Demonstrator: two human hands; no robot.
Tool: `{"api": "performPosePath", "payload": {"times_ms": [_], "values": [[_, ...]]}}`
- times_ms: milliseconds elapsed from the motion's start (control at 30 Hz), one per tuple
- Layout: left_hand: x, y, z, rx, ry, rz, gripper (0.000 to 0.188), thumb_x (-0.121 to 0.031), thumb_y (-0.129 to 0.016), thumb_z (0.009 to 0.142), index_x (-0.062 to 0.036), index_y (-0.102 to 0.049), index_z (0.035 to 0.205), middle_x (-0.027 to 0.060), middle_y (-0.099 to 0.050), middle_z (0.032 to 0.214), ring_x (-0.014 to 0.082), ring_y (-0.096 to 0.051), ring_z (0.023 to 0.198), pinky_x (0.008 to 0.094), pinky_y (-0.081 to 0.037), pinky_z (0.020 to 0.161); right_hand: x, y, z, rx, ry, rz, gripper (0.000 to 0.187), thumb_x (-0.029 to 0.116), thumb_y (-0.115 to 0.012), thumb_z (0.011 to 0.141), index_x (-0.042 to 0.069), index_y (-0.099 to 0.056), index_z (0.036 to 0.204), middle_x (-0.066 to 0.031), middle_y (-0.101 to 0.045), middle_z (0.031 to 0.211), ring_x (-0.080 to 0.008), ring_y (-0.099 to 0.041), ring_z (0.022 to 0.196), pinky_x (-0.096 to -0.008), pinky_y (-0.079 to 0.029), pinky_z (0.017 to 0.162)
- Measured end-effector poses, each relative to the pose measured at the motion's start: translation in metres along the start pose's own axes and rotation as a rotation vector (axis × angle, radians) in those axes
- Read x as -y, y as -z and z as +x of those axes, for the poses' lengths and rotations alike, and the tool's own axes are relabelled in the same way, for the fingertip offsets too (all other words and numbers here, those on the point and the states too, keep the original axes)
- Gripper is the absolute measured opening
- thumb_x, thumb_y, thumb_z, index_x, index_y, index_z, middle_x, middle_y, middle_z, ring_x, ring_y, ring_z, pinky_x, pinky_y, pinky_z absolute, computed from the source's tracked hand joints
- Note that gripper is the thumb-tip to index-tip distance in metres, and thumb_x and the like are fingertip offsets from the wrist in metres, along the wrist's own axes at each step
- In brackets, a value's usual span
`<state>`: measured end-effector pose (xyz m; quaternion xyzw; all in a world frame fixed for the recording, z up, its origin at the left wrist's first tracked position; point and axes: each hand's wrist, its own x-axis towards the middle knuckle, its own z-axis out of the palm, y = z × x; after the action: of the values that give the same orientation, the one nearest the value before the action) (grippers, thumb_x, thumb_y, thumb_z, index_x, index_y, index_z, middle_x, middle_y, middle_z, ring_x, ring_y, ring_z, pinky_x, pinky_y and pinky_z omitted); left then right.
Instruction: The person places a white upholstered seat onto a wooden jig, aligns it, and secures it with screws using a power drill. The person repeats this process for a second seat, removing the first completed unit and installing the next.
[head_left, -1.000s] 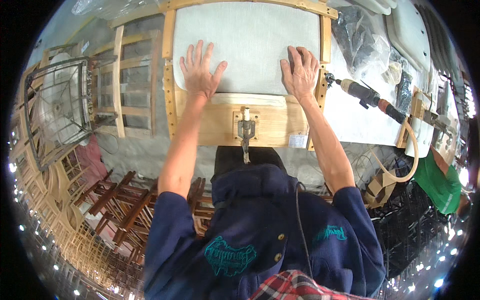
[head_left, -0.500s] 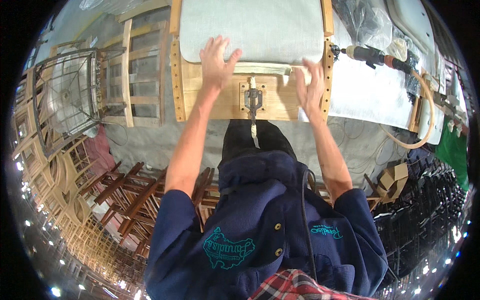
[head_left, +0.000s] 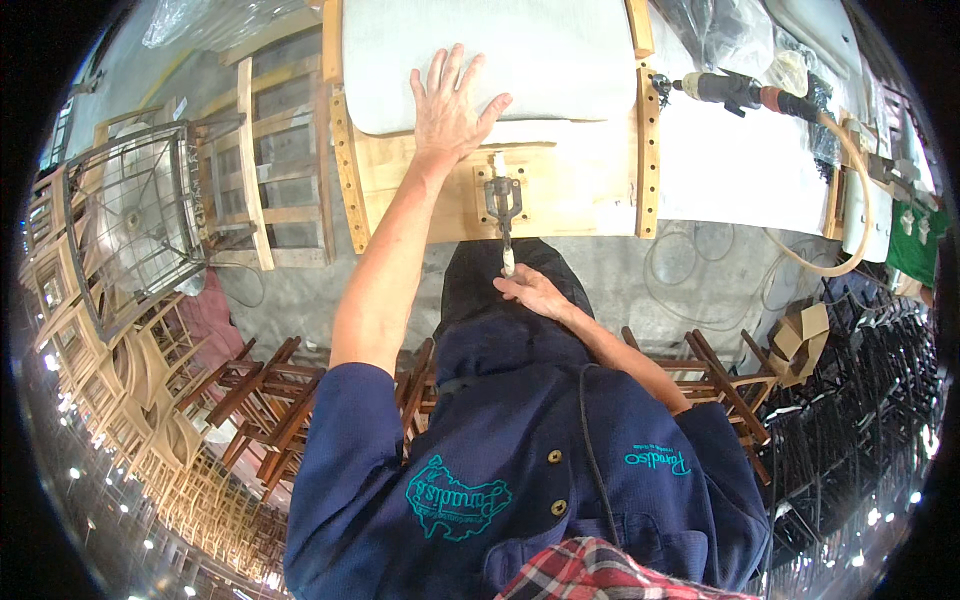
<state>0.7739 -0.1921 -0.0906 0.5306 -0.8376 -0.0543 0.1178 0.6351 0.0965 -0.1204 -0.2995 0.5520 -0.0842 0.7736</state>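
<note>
My left hand (head_left: 452, 112) lies with fingers spread on the pale grey fabric-covered panel (head_left: 570, 60), over its near edge. The panel rests on a wooden board (head_left: 590, 190) with drilled rails along both sides. In the middle of the board's near part is a black metal toggle clamp (head_left: 503, 200) on a small screwed-down plate. Its handle, wrapped in pale tape, points toward my body. My right hand (head_left: 537, 292) has its fingers closed around the end of that handle, just past the board's near edge.
A power tool (head_left: 725, 90) with a beige hose lies on the white surface at right, near clear plastic wrap. Wooden pallets (head_left: 265, 160) and a wire-guarded fan (head_left: 135, 200) stand at left. Several chair frames and an open cardboard box (head_left: 800, 345) are behind me.
My right hand has left the panel's near right corner and come down to the clamp handle. A pale strip along the panel's near edge no longer shows. My left hand has moved slightly right.
</note>
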Motion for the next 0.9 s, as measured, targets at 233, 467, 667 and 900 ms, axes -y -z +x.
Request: {"api": "performPosePath", "payload": {"times_ms": [233,467,667,900], "values": [[0.002,-0.002,0.003,-0.043,0.012,-0.019,0.077,-0.070,-0.046,0.098,-0.0145,-0.048,0.151,0.0135,-0.032,0.164,0.0338,-0.026,0.152,0.0672,-0.013,0.122,0.021,-0.016,-0.031,-0.108,-0.065,0.234,0.049,0.048,-0.067,0.096,0.003,-0.067,0.079,-0.0046,-0.067,0.073,-0.0139,-0.063,0.068,-0.0314,-0.049,0.062],[-0.007,-0.015,-0.001,-0.141,0.012,-0.241,0.074,-0.060,-0.057,0.093,-0.0093,-0.053,0.146,0.0201,-0.039,0.158,0.0428,-0.028,0.149,0.0710,-0.016,0.118,0.048,-0.021,-0.040,-0.275,0.059,0.364,0.042,0.037,-0.069,0.098,0.008,-0.059,0.069,-0.0017,-0.055,0.058,-0.0149,-0.053,0.057,-0.0311,-0.041,0.057],[-0.006,0.000,-0.006,-0.047,0.059,-0.205,0.074,-0.059,-0.051,0.098,-0.0053,-0.048,0.150,0.0180,-0.035,0.160,0.0369,-0.026,0.150,0.0664,-0.018,0.119,0.052,-0.017,0.007,-0.261,0.011,1.254,0.072,0.078,-0.048,0.092,0.007,-0.056,0.081,-0.0052,-0.051,0.061,-0.0258,-0.054,0.058,-0.0342,-0.044,0.057],[-0.011,0.015,0.000,-0.038,0.070,-0.234,0.075,-0.057,-0.053,0.097,-0.0058,-0.045,0.151,0.0175,-0.034,0.161,0.0371,-0.026,0.150,0.0646,-0.018,0.120,0.036,-0.025,0.025,-0.130,0.175,1.334,0.092,0.093,-0.041,0.082,0.005,-0.063,0.067,-0.0112,-0.059,0.063,-0.0316,-0.059,0.065,-0.0423,-0.047,0.061]]}}
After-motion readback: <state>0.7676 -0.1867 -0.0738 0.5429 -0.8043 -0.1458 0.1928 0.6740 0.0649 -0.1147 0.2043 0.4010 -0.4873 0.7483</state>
